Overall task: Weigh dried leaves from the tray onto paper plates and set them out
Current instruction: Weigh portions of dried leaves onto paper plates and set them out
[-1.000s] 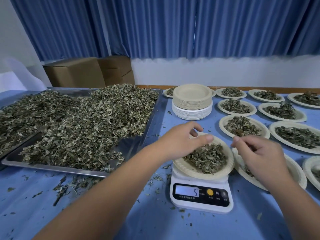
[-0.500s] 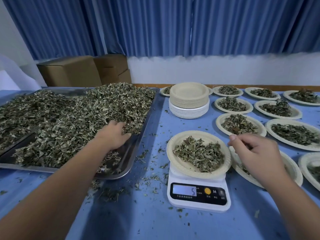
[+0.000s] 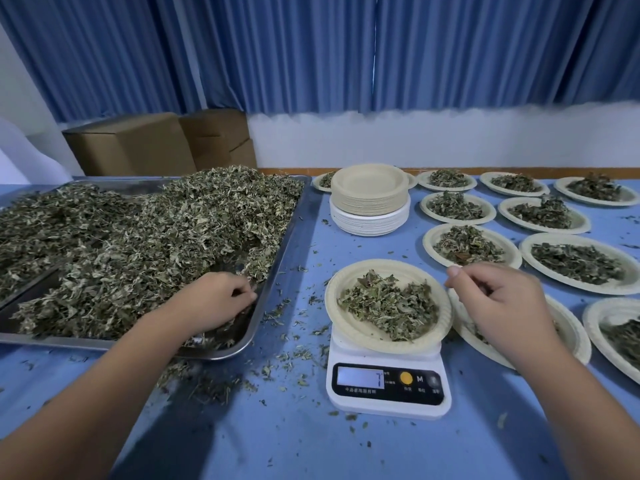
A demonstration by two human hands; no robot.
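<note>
A big steel tray [image 3: 221, 355] on the left holds a heap of dried leaves [image 3: 138, 244]. My left hand [image 3: 218, 299] is down in the tray's near right corner, its fingers curled into the leaves there. A paper plate [image 3: 349, 327] carrying a small pile of leaves sits on the white digital scale [image 3: 388, 386], whose lit display shows one blurred digit. My right hand [image 3: 498, 306] hovers just right of that plate with fingers loosely curled and nothing visible in them.
A stack of unused paper plates [image 3: 369, 199] stands behind the scale. Several filled plates [image 3: 457, 206] cover the table's right side, one [image 3: 571, 334] under my right hand. Loose leaf bits [image 3: 207, 386] litter the blue tablecloth. Cardboard boxes [image 3: 131, 143] stand behind the tray.
My left hand left the plate on the scale, crossed to the tray and now digs into the leaves near its right corner. My right hand has barely moved.
</note>
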